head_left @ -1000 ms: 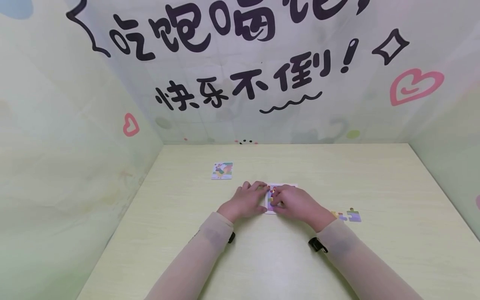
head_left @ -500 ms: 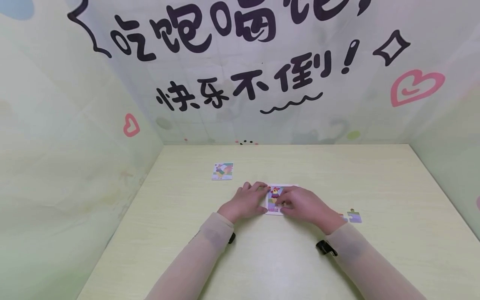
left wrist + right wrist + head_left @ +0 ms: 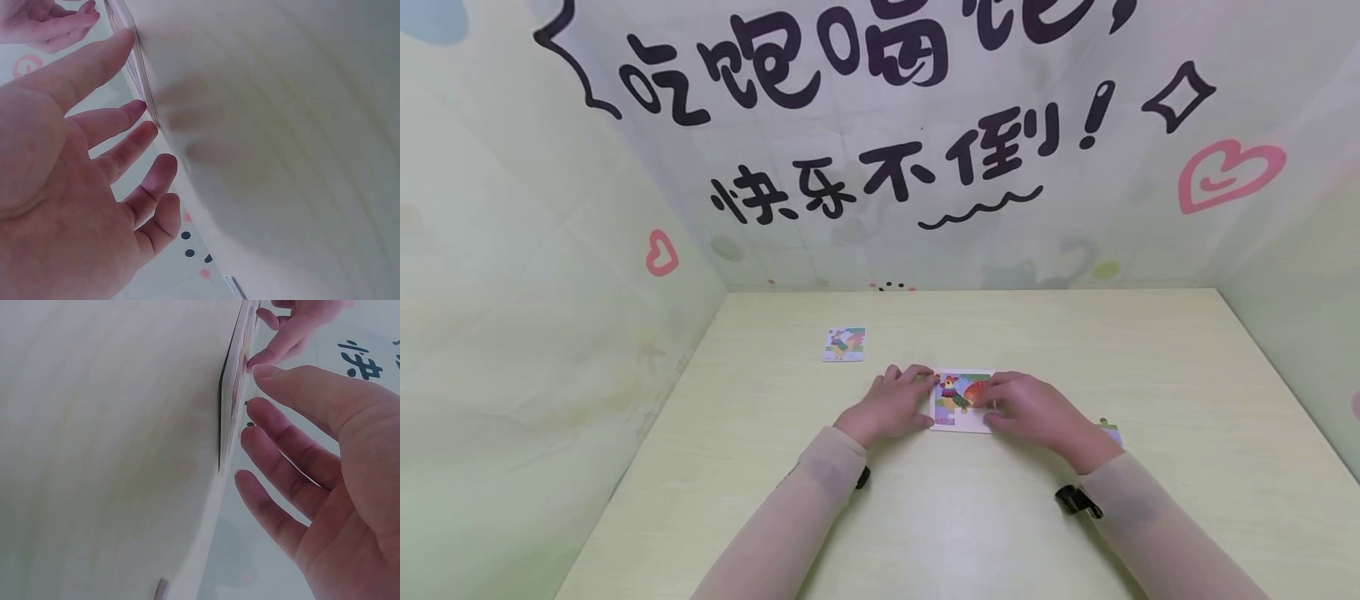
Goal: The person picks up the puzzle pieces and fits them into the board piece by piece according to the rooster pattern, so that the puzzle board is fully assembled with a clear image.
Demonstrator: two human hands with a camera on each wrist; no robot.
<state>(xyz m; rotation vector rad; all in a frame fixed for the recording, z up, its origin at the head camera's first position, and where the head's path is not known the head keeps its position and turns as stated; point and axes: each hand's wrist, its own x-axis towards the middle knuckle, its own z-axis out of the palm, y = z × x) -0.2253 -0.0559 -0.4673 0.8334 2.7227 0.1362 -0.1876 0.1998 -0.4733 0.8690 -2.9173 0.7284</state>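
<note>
A small jigsaw puzzle board (image 3: 973, 423) with a white border lies on the table between the two hands. Its picture shows a chicken (image 3: 953, 389); the lower middle is bare white. My left hand (image 3: 891, 404) touches the board's left edge with thumb and fingertips, the fingers extended in the left wrist view. Over the right part of the board is my right hand (image 3: 1030, 408), fingers loosely bent. The right wrist view shows nothing between its thumb and fingers, which lie just above the board. Its fingers hide part of the right side in the head view.
A second square picture card (image 3: 844, 343) with a chicken lies at the back left. To the right, a loose puzzle piece (image 3: 1109, 431) shows partly behind the right forearm. Printed cloth walls (image 3: 880, 242) border the table (image 3: 940, 517) at the back and sides.
My right hand has slid to the right across the board, uncovering the chicken picture. Its forearm now covers more of the loose pieces. The left hand stays at the left edge.
</note>
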